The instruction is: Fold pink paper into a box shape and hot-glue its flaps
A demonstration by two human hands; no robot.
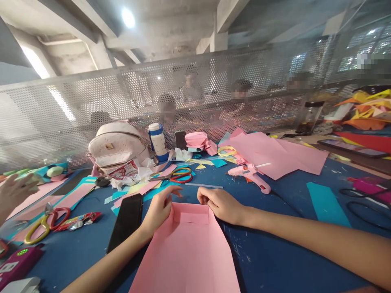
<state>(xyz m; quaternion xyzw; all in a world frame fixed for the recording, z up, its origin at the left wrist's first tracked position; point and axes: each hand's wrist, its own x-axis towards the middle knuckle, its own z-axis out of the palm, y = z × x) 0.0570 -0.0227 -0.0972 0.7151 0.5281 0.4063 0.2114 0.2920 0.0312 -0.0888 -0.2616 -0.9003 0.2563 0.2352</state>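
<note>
A sheet of pink paper [189, 248] lies lengthwise on the blue table before me, its far end folded up into a low wall with corners like a shallow box. My left hand [160, 209] is at the far left corner, thumb and fingers bent around the folded edge. At the far right corner my right hand [224, 205] is closed, its curled fingers on the raised edge; the fingertips are partly hidden. Just left of my left wrist is a black phone [125, 221]. Beyond my hands lie red-and-yellow scissors [181, 175] and a pink glue gun [252, 173].
Another person's hand [15, 195] is at the far left, near a second pair of scissors [47, 224]. A pale backpack [119, 142], a bottle [158, 142] and large pink sheets [275, 152] stand or lie along the perforated metal partition [137, 93]. A cable trails right from the glue gun.
</note>
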